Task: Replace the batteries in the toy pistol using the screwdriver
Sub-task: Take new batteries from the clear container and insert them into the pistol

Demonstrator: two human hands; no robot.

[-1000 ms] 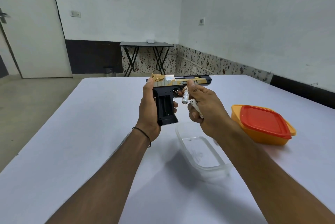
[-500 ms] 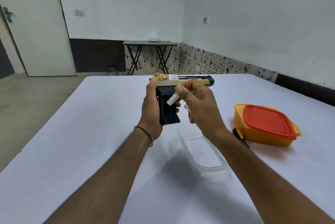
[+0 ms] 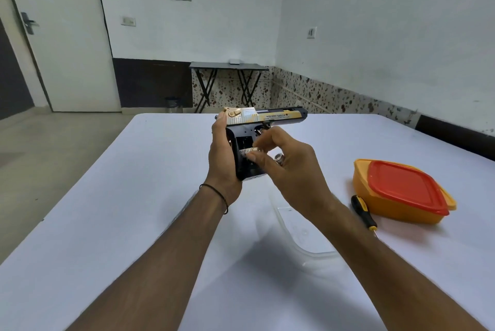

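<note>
My left hand (image 3: pixel 223 155) grips the black handle of a gold and black toy pistol (image 3: pixel 267 117), held above the table with its barrel pointing right. The battery compartment in the handle is open and faces me. My right hand (image 3: pixel 292 167) pinches a silver battery (image 3: pixel 247 151) between thumb and forefinger at the opening of that compartment. A second battery (image 3: pixel 279 158) is tucked in the same hand's curled fingers. A screwdriver (image 3: pixel 363 213) with a black and yellow handle lies on the table to the right.
A yellow container with a red lid (image 3: pixel 404 191) sits on the white table (image 3: pixel 107 210) beside the screwdriver. A clear plastic lid (image 3: pixel 302 234) lies under my right wrist. A folding table (image 3: pixel 227 65) stands by the far wall.
My right hand has moved the battery from beside the trigger guard down to the open compartment in the handle. The screwdriver has come into view.
</note>
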